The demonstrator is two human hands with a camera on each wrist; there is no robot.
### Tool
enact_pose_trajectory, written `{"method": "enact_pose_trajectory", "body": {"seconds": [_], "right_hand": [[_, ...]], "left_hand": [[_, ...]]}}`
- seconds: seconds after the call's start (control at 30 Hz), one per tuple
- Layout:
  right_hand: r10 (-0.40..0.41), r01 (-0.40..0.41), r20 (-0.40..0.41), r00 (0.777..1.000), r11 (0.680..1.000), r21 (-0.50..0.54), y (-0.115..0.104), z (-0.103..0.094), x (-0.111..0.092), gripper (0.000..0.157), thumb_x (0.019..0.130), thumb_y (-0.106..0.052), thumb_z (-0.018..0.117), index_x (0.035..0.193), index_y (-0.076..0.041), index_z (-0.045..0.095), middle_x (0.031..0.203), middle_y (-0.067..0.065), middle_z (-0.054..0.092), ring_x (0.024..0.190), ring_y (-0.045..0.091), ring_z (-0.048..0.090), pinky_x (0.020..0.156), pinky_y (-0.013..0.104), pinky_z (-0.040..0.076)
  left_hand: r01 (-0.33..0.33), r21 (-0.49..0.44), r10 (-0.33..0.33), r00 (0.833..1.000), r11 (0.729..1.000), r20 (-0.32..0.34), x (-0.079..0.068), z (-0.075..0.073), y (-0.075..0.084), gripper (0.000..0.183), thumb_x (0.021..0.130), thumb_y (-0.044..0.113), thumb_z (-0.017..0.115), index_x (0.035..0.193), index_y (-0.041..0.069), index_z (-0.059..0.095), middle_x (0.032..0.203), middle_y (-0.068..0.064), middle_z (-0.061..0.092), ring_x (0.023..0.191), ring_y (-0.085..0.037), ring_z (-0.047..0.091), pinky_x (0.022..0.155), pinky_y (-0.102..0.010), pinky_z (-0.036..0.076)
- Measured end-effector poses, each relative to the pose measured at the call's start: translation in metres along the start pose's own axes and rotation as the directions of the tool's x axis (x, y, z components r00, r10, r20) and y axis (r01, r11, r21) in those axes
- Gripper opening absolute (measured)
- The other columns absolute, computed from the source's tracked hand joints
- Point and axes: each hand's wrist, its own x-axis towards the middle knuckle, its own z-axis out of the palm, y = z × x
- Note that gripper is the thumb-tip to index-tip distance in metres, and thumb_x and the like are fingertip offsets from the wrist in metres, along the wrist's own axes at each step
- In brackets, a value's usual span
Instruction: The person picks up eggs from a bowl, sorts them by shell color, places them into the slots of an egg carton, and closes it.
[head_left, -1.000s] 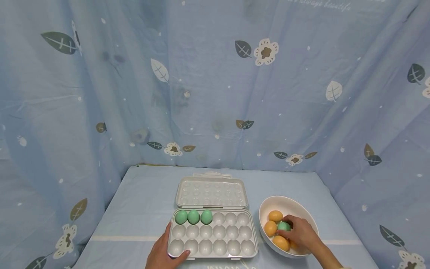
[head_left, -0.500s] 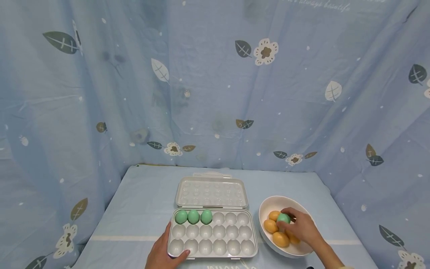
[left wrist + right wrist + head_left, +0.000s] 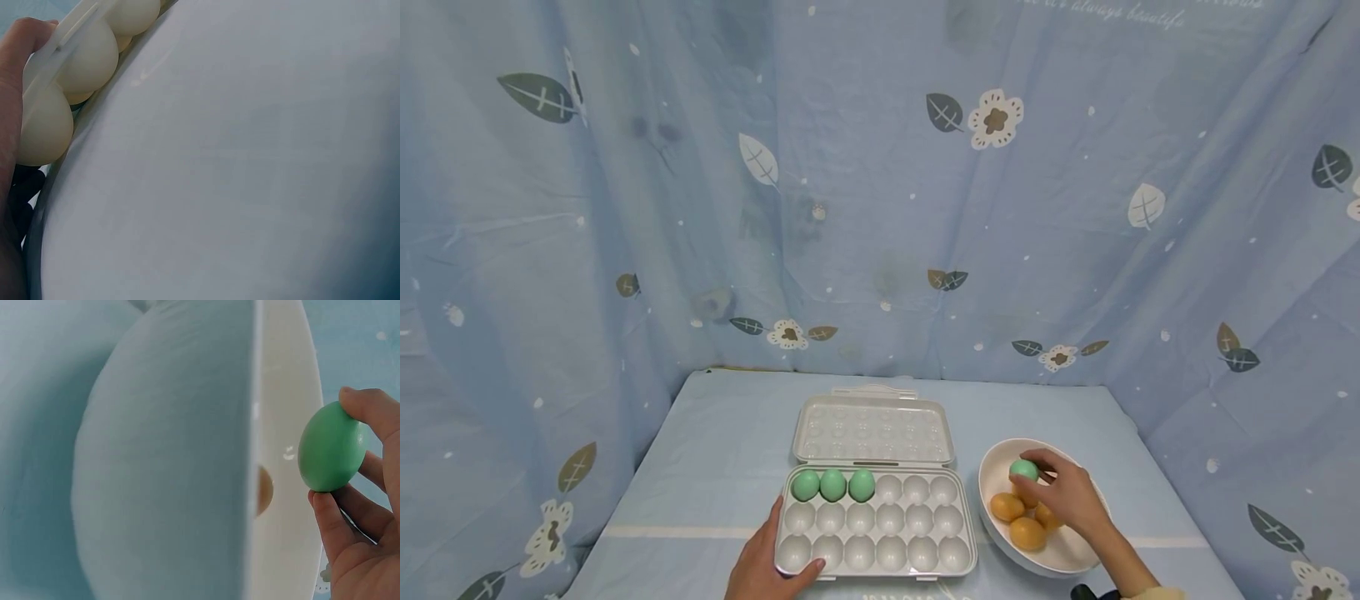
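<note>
My right hand (image 3: 1069,497) pinches a green egg (image 3: 1022,471) between thumb and fingers, over the white bowl (image 3: 1073,553). In the right wrist view the egg (image 3: 332,447) is held clear of the bowl's rim. Several orange eggs (image 3: 1027,534) lie in the bowl below. To the left stands an open plastic egg carton (image 3: 891,519), three green eggs (image 3: 832,485) filling the left of its back row. My left hand (image 3: 766,562) holds its front left corner, thumb on the front edge, fingers along the left side. The left wrist view shows the carton's rounded cups (image 3: 87,59).
The carton's clear lid (image 3: 872,429) lies folded back behind it. Pale blue cloth (image 3: 722,450) covers the table, and a patterned curtain (image 3: 880,208) hangs around its back and sides. The bowl stands just right of the carton.
My right hand has lifted the green egg from among the orange eggs, moving it up and slightly left. The orange eggs shifted a little. My left hand and the carton stayed put.
</note>
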Motion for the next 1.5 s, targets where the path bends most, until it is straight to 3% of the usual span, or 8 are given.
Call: {"method": "enact_pose_trajectory", "body": {"seconds": [0.33, 0.6, 0.83, 1.5], "right_hand": [[-0.054, 0.056, -0.023, 0.998, 0.993, 0.101, -0.018, 0.015, 0.012, 0.047, 0.086, -0.040, 0.085, 0.122, -0.014, 0.072, 0.122, 0.006, 0.071, 0.112, 0.024, 0.067, 0.096, 0.036, 0.058], [-0.100, 0.100, -0.007, 0.995, 0.976, 0.192, -0.041, 0.033, 0.020, 0.045, 0.086, -0.034, 0.086, 0.122, -0.013, 0.071, 0.120, 0.005, 0.071, 0.114, 0.024, 0.067, 0.099, 0.035, 0.057], [-0.146, 0.147, -0.020, 0.989, 0.962, 0.230, -0.056, 0.046, 0.025, 0.044, 0.085, -0.029, 0.087, 0.122, -0.009, 0.071, 0.118, 0.006, 0.072, 0.112, 0.026, 0.069, 0.095, 0.032, 0.058], [-0.235, 0.215, 0.028, 0.972, 0.928, 0.305, -0.089, 0.097, 0.027, 0.035, 0.084, -0.028, 0.088, 0.115, -0.020, 0.073, 0.111, -0.001, 0.074, 0.109, 0.021, 0.070, 0.093, 0.023, 0.058]], "left_hand": [[0.008, -0.016, -0.008, 1.000, 1.000, 0.009, 0.000, 0.000, 0.000, 0.128, 0.070, 0.075, 0.081, 0.162, 0.008, 0.023, 0.144, -0.012, 0.060, 0.125, -0.033, 0.061, 0.101, -0.058, 0.052], [0.004, -0.039, -0.004, 1.000, 0.999, -0.001, 0.001, 0.001, 0.000, 0.128, 0.069, 0.075, 0.081, 0.163, 0.011, 0.024, 0.142, -0.009, 0.061, 0.123, -0.029, 0.062, 0.100, -0.054, 0.053], [0.012, -0.026, -0.012, 1.000, 1.000, 0.007, 0.001, 0.001, 0.000, 0.129, 0.069, 0.075, 0.081, 0.163, 0.010, 0.023, 0.144, -0.011, 0.060, 0.124, -0.031, 0.062, 0.101, -0.057, 0.053], [0.013, -0.025, -0.013, 1.000, 1.000, 0.018, 0.002, 0.002, -0.004, 0.130, 0.068, 0.077, 0.080, 0.163, 0.009, 0.022, 0.142, -0.010, 0.060, 0.123, -0.029, 0.062, 0.101, -0.055, 0.053]]}}
